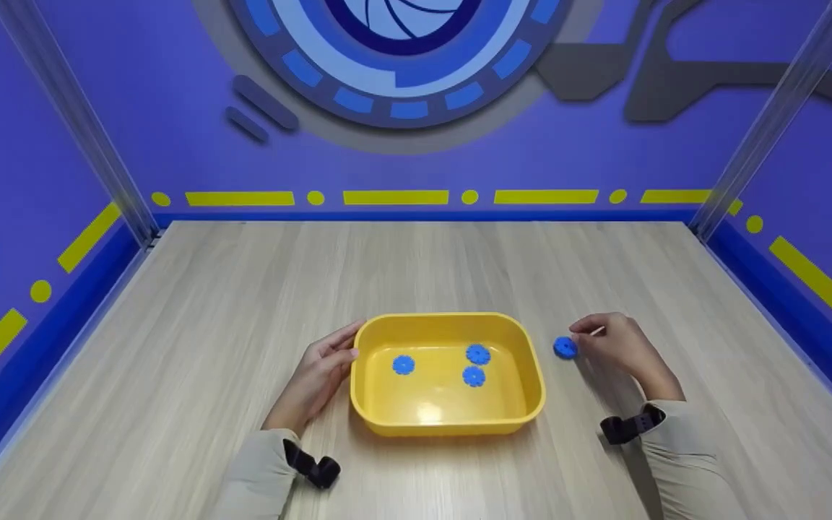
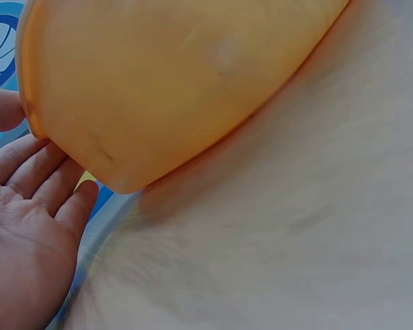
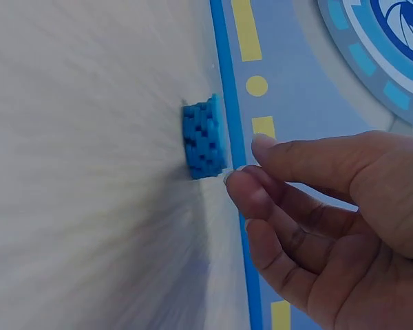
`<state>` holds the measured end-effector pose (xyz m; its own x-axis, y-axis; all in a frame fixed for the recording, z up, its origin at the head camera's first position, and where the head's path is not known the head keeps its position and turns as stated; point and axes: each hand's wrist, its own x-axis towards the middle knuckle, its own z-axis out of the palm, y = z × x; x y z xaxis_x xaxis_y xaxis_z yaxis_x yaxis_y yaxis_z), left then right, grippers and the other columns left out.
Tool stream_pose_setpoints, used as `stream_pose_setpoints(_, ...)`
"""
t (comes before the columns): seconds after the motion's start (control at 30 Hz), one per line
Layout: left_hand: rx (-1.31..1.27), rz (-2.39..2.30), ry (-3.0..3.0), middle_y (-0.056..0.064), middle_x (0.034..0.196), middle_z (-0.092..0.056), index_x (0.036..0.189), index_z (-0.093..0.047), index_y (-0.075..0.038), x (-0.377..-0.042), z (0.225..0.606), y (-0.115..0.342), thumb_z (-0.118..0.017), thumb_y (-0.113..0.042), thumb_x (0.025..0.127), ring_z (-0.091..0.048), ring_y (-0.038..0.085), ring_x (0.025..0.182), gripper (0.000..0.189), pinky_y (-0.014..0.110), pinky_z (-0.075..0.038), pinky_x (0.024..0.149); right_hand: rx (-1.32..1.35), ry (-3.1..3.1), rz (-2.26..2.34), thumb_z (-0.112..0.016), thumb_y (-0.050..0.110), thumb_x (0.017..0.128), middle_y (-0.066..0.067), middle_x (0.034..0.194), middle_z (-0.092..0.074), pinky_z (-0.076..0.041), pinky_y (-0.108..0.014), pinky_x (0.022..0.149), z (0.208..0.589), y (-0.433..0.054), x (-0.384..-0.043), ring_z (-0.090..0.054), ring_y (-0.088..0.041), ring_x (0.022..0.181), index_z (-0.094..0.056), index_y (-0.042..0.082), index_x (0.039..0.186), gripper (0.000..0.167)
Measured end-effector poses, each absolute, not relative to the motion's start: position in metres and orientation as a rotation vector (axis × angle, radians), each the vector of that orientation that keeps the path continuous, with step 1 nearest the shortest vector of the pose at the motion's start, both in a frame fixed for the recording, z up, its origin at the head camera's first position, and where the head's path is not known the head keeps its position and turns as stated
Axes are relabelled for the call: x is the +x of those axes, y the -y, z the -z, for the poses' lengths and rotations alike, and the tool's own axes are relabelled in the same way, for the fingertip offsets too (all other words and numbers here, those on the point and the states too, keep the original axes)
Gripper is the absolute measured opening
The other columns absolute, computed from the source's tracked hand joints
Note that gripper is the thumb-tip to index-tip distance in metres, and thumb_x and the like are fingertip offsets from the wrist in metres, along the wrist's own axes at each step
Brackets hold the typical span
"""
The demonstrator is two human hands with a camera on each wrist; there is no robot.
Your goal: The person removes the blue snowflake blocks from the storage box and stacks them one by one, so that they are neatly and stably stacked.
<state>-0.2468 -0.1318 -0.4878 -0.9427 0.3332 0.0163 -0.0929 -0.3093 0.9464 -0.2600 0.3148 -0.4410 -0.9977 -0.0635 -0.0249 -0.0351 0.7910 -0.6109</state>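
A yellow plastic tub point(image 1: 445, 427) stands on the table in the head view. Its left rim is pinched by my left hand point(image 1: 318, 377), thumb over the edge and fingers along the outer wall point(image 2: 151, 103). Inside lie three blue notched discs: one disc point(image 1: 403, 365) on the left, another disc point(image 1: 478, 354) and a third disc point(image 1: 474, 376) close together on the right. Beyond the tub's right side is a short stack of blue discs point(image 1: 565, 348), layered in the right wrist view. My right hand point(image 1: 620, 350) hovers beside this stack, thumb and fingers loosely curled with nothing between them.
The wooden tabletop point(image 1: 300, 274) extends around the tub. Blue-purple panels point(image 1: 416, 170) with yellow markings border it at the back and both sides. Black wrist straps point(image 1: 311, 464) are worn over the sleeves.
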Motion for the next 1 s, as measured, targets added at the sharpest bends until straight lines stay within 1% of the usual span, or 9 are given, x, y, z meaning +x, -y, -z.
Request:
stream_pose_setpoints(0.23,0.312,-2.33,-1.65,0.024,0.154,-0.028,0.147,-0.027,0.008,-0.246,0.49,0.131,-0.051,0.001,0.091,-0.04,0.022,0.136,0.061,0.032,-0.041,0.109,-0.216,-2.935,0.994,-0.062,0.013,0.091,-0.016,0.1,-0.069,-0.055,-0.029,0.071,0.424,-0.306,-0.261,-0.062,-0.021,0.083,-0.069,-0.001,0.108,0.023)
stream_pose_setpoints(0.43,0.304,-2.334,-1.645,0.024,0.154,-0.028,0.147,-0.027,0.008,-0.246,0.49,0.131,-0.05,0.002,0.091,-0.04,0.024,0.136,0.061,0.031,-0.042,0.108,-0.337,-2.928,0.943,-0.063,0.013,0.091,-0.015,0.1,-0.069,-0.058,-0.035,0.075,0.402,-0.285,-0.264,-0.064,-0.023,0.085,-0.07,0.001,0.108,0.022)
stream_pose_setpoints(0.6,0.306,-2.331,-1.656,0.024,0.154,-0.028,0.147,-0.027,0.008,-0.247,0.489,0.131,-0.05,0.002,0.091,-0.038,0.024,0.137,0.061,0.033,-0.041,0.11,-0.481,-2.913,0.89,-0.064,0.009,0.09,-0.013,0.099,-0.07,-0.059,-0.039,0.079,0.384,-0.259,-0.266,-0.065,-0.023,0.087,-0.07,0.003,0.107,0.019)
stream_pose_setpoints(0.8,0.301,-2.333,-1.654,0.023,0.155,-0.026,0.147,-0.027,0.008,-0.247,0.489,0.131,-0.05,0.002,0.091,-0.035,0.026,0.139,0.061,0.033,-0.039,0.11,-0.588,-2.84,0.789,-0.066,0.009,0.089,-0.009,0.099,-0.071,-0.059,-0.037,0.081,0.369,-0.218,-0.27,-0.065,-0.02,0.086,-0.072,0.004,0.107,0.019)
stream_pose_setpoints(0.9,0.311,-2.337,-1.648,0.024,0.155,-0.026,0.147,-0.026,0.009,-0.247,0.489,0.131,-0.049,0.002,0.091,-0.034,0.026,0.139,0.061,0.033,-0.039,0.111,-0.649,-2.803,0.72,-0.067,0.009,0.088,-0.009,0.101,-0.072,-0.059,-0.037,0.081,0.366,-0.197,-0.271,-0.065,-0.021,0.088,-0.072,0.004,0.108,0.021)
stream_pose_setpoints(1.0,0.313,-2.336,-1.643,0.024,0.154,-0.027,0.147,-0.026,0.009,-0.247,0.489,0.131,-0.048,0.003,0.091,-0.036,0.026,0.138,0.061,0.033,-0.04,0.11,-0.759,-2.775,0.658,-0.068,0.008,0.087,-0.01,0.101,-0.072,-0.059,-0.036,0.082,0.365,-0.18,-0.273,-0.066,-0.022,0.09,-0.072,0.004,0.107,0.021)
